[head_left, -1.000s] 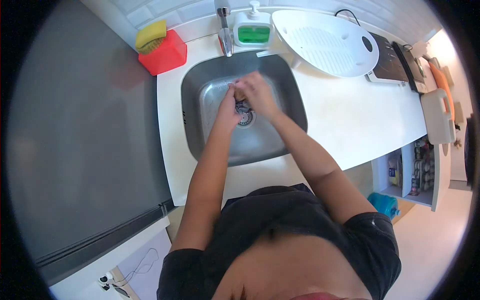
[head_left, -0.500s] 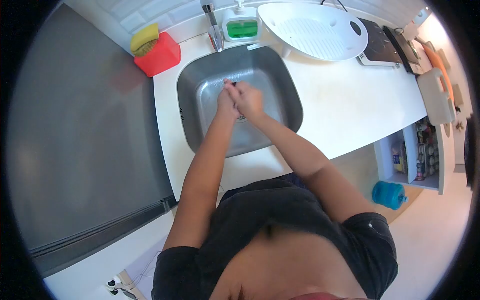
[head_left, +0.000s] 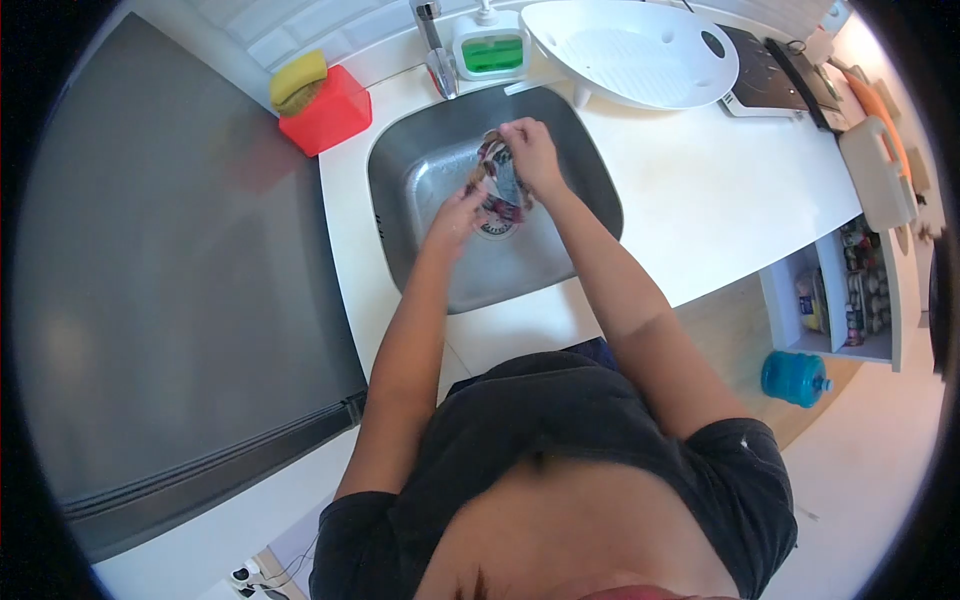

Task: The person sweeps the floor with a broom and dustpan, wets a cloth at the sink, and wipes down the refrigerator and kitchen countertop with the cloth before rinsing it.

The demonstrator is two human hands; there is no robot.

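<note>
Over the floor of a steel sink [head_left: 510, 275], a person's right hand [head_left: 533, 158] grasps the upper edge of a patterned cloth [head_left: 506, 185], while the fingers of the left hand [head_left: 457, 218] meet its left side; whether they are closed on the fabric cannot be told. No longer bunched inside the two hands, the cloth now hangs opened out between them, its dark red, white and grey-blue print exposed, its lower end just above the drain [head_left: 496, 229].

Behind the basin stand the faucet [head_left: 441, 72] and, beside it, a white dispenser holding green liquid [head_left: 493, 54]. To the left, a red holder [head_left: 337, 112] carries a yellow sponge [head_left: 300, 76] atop a brown scrubber [head_left: 301, 98]. Across the white surface [head_left: 720, 200], a slotted white drying tray [head_left: 640, 88] sits to the right of the dispenser, next to a black cooktop [head_left: 757, 72]. Below the counter's right end, an open, divided drawer [head_left: 833, 285] holds a packet [head_left: 812, 303] in one compartment and small containers [head_left: 875, 290] in the other, near a blue water bottle [head_left: 794, 378] on the floor.
</note>
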